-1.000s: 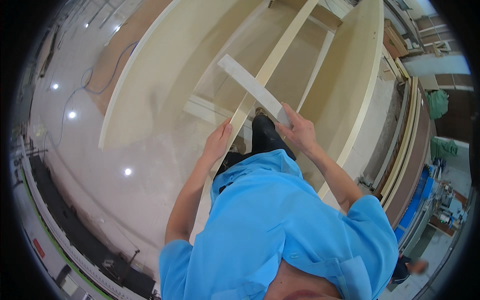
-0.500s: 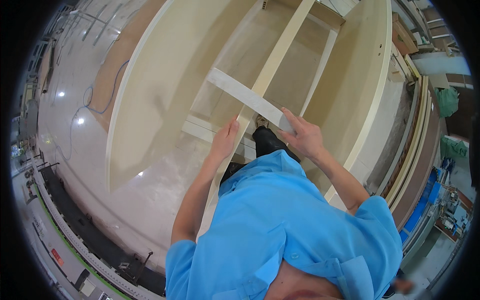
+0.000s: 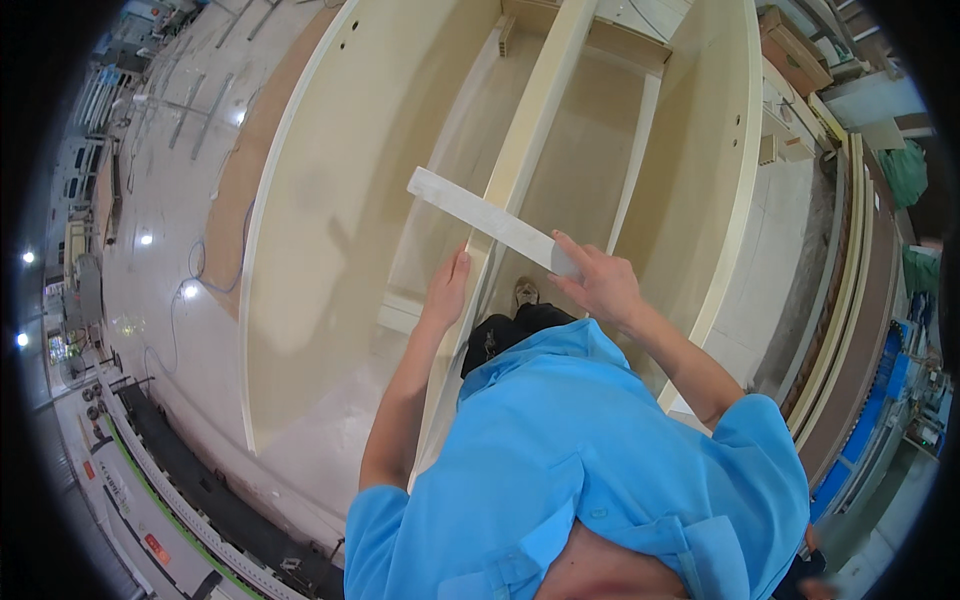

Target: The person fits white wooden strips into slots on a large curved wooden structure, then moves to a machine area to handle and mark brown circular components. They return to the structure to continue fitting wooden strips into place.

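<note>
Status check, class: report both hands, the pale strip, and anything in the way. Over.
Right hand gripping flat pale wooden strip by its near end. Left hand resting on cream upright divider panel. Strip crosses above divider; nothing blocking.

A cable (image 3: 205, 275) is snaking over the glossy floor (image 3: 150, 200) at the frame's left. Long boards (image 3: 850, 290) are leaning along the right edge, with green cloth (image 3: 905, 170) hanging above them and cardboard boxes (image 3: 795, 50) sitting upper right.
</note>
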A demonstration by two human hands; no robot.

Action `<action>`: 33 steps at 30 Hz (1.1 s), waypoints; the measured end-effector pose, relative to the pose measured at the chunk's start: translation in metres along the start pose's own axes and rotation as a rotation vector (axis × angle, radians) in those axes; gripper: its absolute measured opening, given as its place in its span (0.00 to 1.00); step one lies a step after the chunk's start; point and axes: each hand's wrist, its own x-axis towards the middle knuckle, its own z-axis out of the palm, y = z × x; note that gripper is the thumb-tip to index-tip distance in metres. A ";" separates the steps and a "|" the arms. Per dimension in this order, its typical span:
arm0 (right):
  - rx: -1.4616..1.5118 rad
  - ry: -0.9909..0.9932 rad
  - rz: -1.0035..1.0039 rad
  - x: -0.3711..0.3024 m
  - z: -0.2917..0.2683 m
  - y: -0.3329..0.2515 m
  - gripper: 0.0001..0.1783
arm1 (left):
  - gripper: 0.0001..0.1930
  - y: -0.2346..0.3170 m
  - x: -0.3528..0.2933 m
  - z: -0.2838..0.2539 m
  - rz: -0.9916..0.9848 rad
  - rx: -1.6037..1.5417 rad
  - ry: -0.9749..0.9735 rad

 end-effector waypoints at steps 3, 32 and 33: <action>0.011 0.037 0.013 0.019 -0.011 0.011 0.38 | 0.39 0.014 0.024 0.003 -0.007 -0.047 -0.008; -0.033 0.132 0.043 0.275 -0.180 0.200 0.38 | 0.37 0.231 0.353 0.063 0.032 -0.011 -0.062; -0.058 0.142 0.057 0.282 -0.184 0.206 0.38 | 0.37 0.236 0.364 0.064 0.030 -0.020 -0.068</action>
